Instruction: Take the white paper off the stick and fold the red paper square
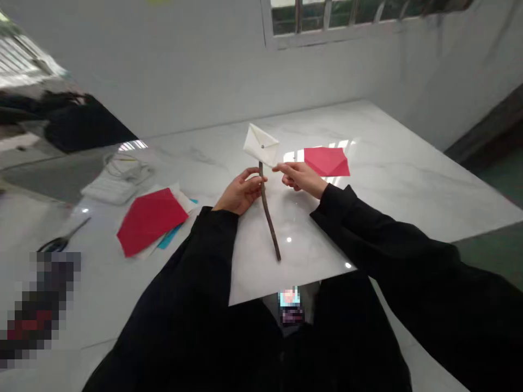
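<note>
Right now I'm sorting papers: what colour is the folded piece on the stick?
White folded paper, clearest in the head view.

I hold a thin brown stick (267, 209) tilted, its lower end near me. A folded white paper piece (261, 144) is pinned at its top, above the middle of the table (388, 179).

left hand (240, 195) gripping, right hand (300, 178) pinching

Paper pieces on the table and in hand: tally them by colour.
Red: 2, a folded sheet left, a folded sheet right
White: 1, folded piece pinned on the stick, which the left hand holds
Blue: 1, sheet edge under the left red
Total: 4
</note>
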